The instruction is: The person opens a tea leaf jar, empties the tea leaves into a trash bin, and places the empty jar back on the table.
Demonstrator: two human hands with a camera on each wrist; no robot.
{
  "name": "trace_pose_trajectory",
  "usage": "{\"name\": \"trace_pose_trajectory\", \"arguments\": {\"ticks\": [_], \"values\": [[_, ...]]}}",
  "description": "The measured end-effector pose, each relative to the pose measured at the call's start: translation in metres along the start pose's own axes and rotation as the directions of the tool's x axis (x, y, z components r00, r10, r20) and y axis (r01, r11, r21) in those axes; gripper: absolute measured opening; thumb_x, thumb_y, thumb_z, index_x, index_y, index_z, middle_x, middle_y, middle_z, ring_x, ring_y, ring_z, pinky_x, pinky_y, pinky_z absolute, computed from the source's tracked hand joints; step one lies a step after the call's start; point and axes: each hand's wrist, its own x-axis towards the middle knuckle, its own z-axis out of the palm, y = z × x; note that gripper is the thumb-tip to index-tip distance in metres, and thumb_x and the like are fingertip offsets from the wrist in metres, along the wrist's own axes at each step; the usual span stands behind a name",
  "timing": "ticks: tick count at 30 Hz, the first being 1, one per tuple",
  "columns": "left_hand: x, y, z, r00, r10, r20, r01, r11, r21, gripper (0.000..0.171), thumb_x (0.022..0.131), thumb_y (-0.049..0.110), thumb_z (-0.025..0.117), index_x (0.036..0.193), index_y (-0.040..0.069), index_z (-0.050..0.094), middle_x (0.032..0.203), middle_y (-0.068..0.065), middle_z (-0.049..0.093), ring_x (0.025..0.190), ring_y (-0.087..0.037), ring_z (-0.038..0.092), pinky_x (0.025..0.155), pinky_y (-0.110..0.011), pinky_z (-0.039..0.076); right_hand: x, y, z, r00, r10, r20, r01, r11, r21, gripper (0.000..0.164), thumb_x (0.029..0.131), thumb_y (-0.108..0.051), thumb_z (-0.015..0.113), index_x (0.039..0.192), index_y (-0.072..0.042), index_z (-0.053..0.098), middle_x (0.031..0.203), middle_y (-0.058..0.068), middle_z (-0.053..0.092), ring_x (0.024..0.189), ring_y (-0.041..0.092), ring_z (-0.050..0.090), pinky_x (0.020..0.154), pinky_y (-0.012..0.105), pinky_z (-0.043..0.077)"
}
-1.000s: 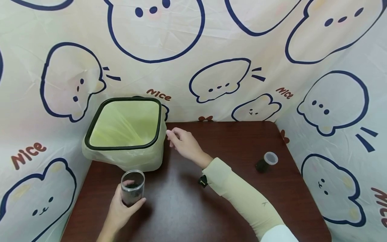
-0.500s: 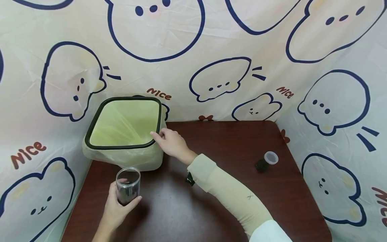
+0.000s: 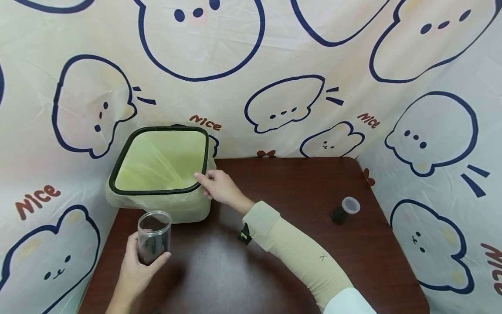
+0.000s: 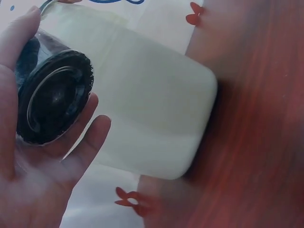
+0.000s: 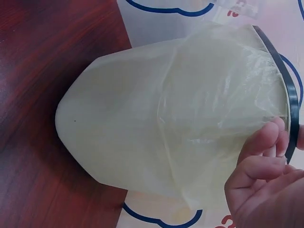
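Observation:
A trash bin [image 3: 157, 207] with a dark rim stands at the table's back left, its pale yellow-green bag [image 5: 213, 104] folded out over the rim. My right hand [image 3: 219, 185] pinches the bin's front right corner, thumb over the rim and fingers curled outside against the bag. In front of the bin my left hand [image 3: 137, 266] grips a clear glass jar [image 3: 154, 240] round its side. The jar's mouth is uncovered, and dark stuff shows in its lower part. From below, in the left wrist view, the jar's round base [image 4: 57, 97] looks black.
A small dark container with a whitish round top [image 3: 351, 205] is on the right side of the brown table [image 3: 298, 183]. Cartoon-printed cloth [image 3: 223, 100] hangs behind the table and along both sides.
My right hand has moved left from beside the bin onto its rim and now pinches it. My left hand has carried the jar left and slightly up the view.

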Motion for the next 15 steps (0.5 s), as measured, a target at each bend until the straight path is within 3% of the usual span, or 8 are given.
{"name": "trace_pose_trajectory", "arguments": {"ticks": [5,15], "values": [[0.007,0.008,-0.013,1.0,0.02,-0.024,-0.018,0.998,0.057,0.081,0.065,0.001,0.082,0.134,0.007,0.039,0.112,0.019,0.045,0.099,0.004,0.042,0.08,-0.009,0.028,0.0,0.001,0.001,1.0,0.004,-0.019,-0.004,1.0,0.014,0.046,0.091,-0.049,0.052,0.068,-0.009,0.053,0.056,0.002,0.056,0.049,0.016,0.052,0.047,0.025,0.038],[0.025,0.02,-0.04,0.991,0.097,-0.091,-0.089,0.992,0.088,0.07,0.07,0.0,0.077,0.131,0.004,0.044,0.113,0.024,0.044,0.103,0.007,0.04,0.084,-0.008,0.026,0.001,0.004,0.002,1.0,0.006,-0.023,-0.005,0.999,0.037,0.047,0.091,-0.048,0.053,0.066,-0.009,0.052,0.055,0.002,0.055,0.057,0.033,0.057,0.047,0.025,0.039]]}}
